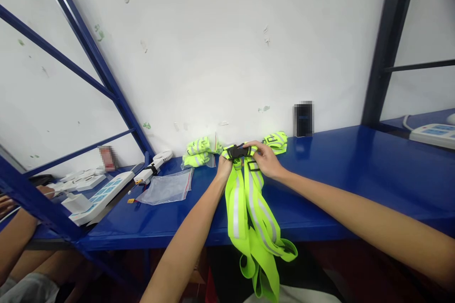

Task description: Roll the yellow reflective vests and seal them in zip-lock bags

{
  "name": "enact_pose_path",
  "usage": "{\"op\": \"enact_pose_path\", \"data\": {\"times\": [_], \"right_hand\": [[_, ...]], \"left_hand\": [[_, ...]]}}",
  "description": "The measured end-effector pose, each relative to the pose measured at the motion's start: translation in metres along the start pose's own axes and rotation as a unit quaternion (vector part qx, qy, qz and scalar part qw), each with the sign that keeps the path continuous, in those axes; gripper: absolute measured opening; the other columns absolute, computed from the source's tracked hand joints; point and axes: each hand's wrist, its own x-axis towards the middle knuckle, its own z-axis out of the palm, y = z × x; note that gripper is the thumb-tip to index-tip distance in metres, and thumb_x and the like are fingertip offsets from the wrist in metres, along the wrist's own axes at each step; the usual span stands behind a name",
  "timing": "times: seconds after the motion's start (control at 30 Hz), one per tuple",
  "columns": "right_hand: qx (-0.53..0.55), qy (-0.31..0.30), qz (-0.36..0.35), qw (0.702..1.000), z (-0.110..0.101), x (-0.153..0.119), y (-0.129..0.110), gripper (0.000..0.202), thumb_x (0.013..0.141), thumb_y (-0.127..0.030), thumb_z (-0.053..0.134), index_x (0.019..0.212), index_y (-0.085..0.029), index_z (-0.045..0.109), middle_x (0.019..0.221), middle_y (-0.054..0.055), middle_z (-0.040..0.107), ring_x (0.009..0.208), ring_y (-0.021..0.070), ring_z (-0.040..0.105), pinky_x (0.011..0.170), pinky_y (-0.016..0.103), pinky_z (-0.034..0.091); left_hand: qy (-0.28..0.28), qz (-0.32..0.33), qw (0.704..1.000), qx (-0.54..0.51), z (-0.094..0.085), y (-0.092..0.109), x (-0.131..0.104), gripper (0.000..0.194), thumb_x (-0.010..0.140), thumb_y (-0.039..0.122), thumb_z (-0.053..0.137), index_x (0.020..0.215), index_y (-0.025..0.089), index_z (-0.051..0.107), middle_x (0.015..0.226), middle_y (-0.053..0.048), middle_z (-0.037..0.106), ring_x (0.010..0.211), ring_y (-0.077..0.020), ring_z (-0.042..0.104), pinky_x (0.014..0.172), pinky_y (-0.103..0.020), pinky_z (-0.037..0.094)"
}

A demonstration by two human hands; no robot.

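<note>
A neon-yellow reflective strap harness (252, 203) with silver stripes hangs from both my hands, its loops dropping past the table's front edge. Its black side-release buckle (237, 152) lies level between the hands and looks joined. My left hand (224, 165) is closed on the strap at the buckle's left end. At the other end my right hand (265, 158) pinches the strap and buckle edge. Just below it a black slide adjuster (253, 166) sits on the webbing. Parts of the fingers are hidden behind the straps.
Folded neon straps (197, 151) and another bundle (276, 141) lie by the wall. Clear zip bags (167, 187), a white handheld fan (156, 163) and a dark upright object (303, 119) rest on the blue table (341, 165). Left, beyond the blue frame (81, 42), is another person's arm (19, 227).
</note>
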Motion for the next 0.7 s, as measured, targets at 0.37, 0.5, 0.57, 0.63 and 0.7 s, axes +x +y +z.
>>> {"op": "enact_pose_path", "data": {"times": [0.37, 0.5, 0.57, 0.63, 0.7], "right_hand": [[0.012, 0.112, 0.036, 0.993, 0.009, -0.006, -0.007, 0.032, 0.079, -0.018, 0.049, 0.103, -0.024, 0.069, 0.108, 0.003, 0.069, 0.105, 0.0225, 0.059, 0.096, 0.035, 0.042], [0.032, 0.102, 0.054, 0.993, 0.009, -0.003, 0.004, 0.028, 0.073, -0.017, 0.047, 0.089, -0.022, 0.07, 0.096, 0.003, 0.07, 0.096, 0.0221, 0.061, 0.092, 0.035, 0.044], [0.042, 0.077, 0.056, 0.995, 0.01, -0.004, 0.004, 0.027, 0.074, -0.018, 0.048, 0.091, -0.022, 0.069, 0.099, 0.003, 0.069, 0.1, 0.0215, 0.059, 0.094, 0.034, 0.042], [0.057, 0.047, 0.065, 0.995, 0.011, -0.005, 0.0, 0.025, 0.076, -0.021, 0.05, 0.094, -0.023, 0.066, 0.102, 0.002, 0.068, 0.105, 0.0211, 0.058, 0.096, 0.032, 0.041], [0.072, 0.018, 0.077, 0.994, 0.013, -0.007, -0.005, 0.022, 0.079, -0.027, 0.051, 0.097, -0.024, 0.064, 0.105, 0.001, 0.066, 0.107, 0.0209, 0.056, 0.097, 0.03, 0.04]], "left_hand": [[-0.002, -0.004, 0.998, -0.062, 0.011, 0.001, -0.008, 0.055, 0.069, 0.021, 0.066, 0.121, 0.026, 0.049, 0.094, 0.001, 0.062, 0.086, -0.0153, 0.061, 0.08, -0.028, 0.047], [-0.003, 0.003, 0.999, -0.044, 0.01, 0.001, -0.007, 0.061, 0.06, 0.012, 0.063, 0.118, 0.025, 0.048, 0.084, 0.003, 0.059, 0.075, -0.0129, 0.058, 0.07, -0.024, 0.045], [0.018, 0.034, 0.999, -0.018, 0.008, 0.001, -0.006, 0.06, 0.057, 0.01, 0.064, 0.114, 0.023, 0.051, 0.081, 0.004, 0.058, 0.071, -0.0117, 0.056, 0.067, -0.022, 0.043], [0.047, 0.062, 0.997, 0.012, 0.005, 0.002, -0.005, 0.058, 0.057, 0.01, 0.066, 0.112, 0.02, 0.054, 0.081, 0.002, 0.059, 0.071, -0.0114, 0.055, 0.067, -0.022, 0.042], [0.077, 0.086, 0.992, 0.045, 0.002, 0.005, -0.006, 0.056, 0.058, 0.012, 0.068, 0.112, 0.018, 0.056, 0.084, 0.0, 0.061, 0.073, -0.0124, 0.056, 0.07, -0.023, 0.043]]}}
